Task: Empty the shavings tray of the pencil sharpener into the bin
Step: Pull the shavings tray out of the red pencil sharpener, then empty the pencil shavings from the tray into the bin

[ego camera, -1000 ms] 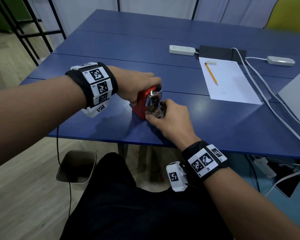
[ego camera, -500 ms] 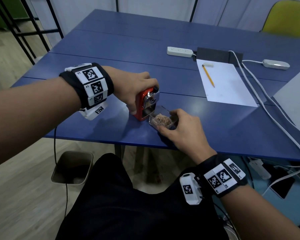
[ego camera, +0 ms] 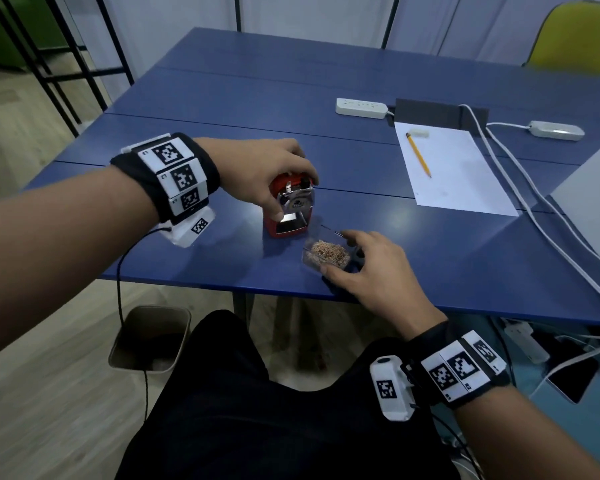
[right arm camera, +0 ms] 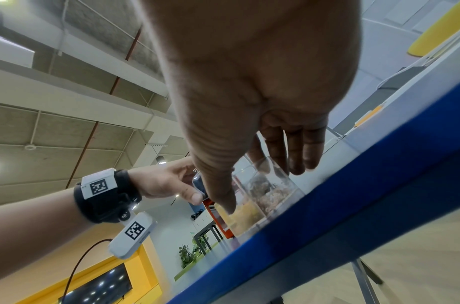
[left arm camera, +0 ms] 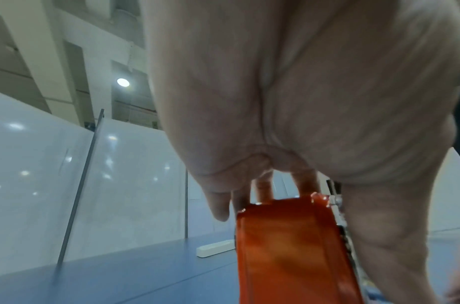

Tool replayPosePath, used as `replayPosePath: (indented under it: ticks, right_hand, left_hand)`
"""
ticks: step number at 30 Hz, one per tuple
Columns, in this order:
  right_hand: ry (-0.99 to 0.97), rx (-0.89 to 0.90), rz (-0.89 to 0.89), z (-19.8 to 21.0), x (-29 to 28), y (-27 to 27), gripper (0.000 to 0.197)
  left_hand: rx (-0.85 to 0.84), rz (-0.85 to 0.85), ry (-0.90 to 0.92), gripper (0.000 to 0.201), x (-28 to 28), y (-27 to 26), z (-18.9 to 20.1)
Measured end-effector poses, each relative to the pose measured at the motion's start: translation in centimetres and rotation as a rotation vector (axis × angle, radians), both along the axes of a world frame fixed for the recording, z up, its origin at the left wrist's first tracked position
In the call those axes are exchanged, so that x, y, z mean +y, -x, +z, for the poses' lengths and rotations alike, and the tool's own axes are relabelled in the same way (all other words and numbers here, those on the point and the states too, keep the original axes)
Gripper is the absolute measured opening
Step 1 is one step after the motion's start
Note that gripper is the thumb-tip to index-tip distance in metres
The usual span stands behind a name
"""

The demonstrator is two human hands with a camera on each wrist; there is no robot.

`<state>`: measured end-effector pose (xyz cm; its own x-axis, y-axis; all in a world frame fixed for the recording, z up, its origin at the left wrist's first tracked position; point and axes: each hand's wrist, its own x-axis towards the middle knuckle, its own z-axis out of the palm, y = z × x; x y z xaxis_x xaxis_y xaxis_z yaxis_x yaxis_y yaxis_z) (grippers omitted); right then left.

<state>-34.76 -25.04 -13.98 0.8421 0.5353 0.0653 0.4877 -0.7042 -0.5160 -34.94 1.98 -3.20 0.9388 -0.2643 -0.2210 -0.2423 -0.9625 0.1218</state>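
A red pencil sharpener (ego camera: 289, 209) with a metal front stands on the blue table (ego camera: 222, 140). My left hand (ego camera: 293, 195) grips it from above, thumb on the near side and fingers over the top. The wrist view shows its red body (left arm camera: 288, 246) under my fingers. The clear shavings tray (ego camera: 327, 255), holding brown shavings, sits on the table just right of the sharpener near the front edge. My right hand (ego camera: 336, 252) pinches it, with the thumb (right arm camera: 221, 197) on the near wall (right arm camera: 272, 185) and the fingers on the far one. A grey bin (ego camera: 150, 337) stands on the floor below the table's front edge, to my left.
A sheet of paper (ego camera: 454, 171) with a yellow pencil (ego camera: 418, 154) and an eraser lies at the back right. Behind it are a white power strip (ego camera: 361, 107) and cables (ego camera: 534, 209) running down the right side. A black cable hangs over the bin.
The tray has slid out of the sharpener and come toward the front right in my right hand. The sharpener's slot now stands empty. My left hand still holds the sharpener.
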Motion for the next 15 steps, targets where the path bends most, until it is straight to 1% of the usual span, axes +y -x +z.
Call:
replayPosePath:
  ticks: [2,5,7,9,12,13,15]
  right_hand:
    - [-0.016,0.028,0.017,-0.1,-0.1,0.0,0.082]
    - [-0.011,0.044,0.044,-0.3,0.0,0.0,0.083]
    - [-0.013,0.048,0.057,-0.4,0.1,-0.1,0.082]
    - [-0.016,0.051,0.079,-0.4,0.1,-0.1,0.083]
    - [-0.010,0.059,0.130,-0.3,0.5,-0.1,0.083]
    - [-0.008,0.068,0.149,-0.1,0.7,0.0,0.084]
    - [-0.008,0.085,0.187,0.1,1.4,0.2,0.084]
  left_hand:
    - [-0.008,-0.024,-0.034,0.088,0.4,-0.3,0.4]
    - [-0.025,0.026,-0.047,0.111,0.8,0.5,0.2]
    - [-0.063,0.098,0.028,0.127,0.7,2.2,-0.6]
    - [-0.137,0.179,0.164,0.136,0.2,4.6,-1.9]
    - [-0.301,0.315,0.326,0.139,-0.6,8.5,-4.7]
    - [-0.343,0.352,0.360,0.136,-0.9,9.6,-5.7]
    - [-0.360,0.396,0.412,0.127,-1.5,11.3,-7.4]
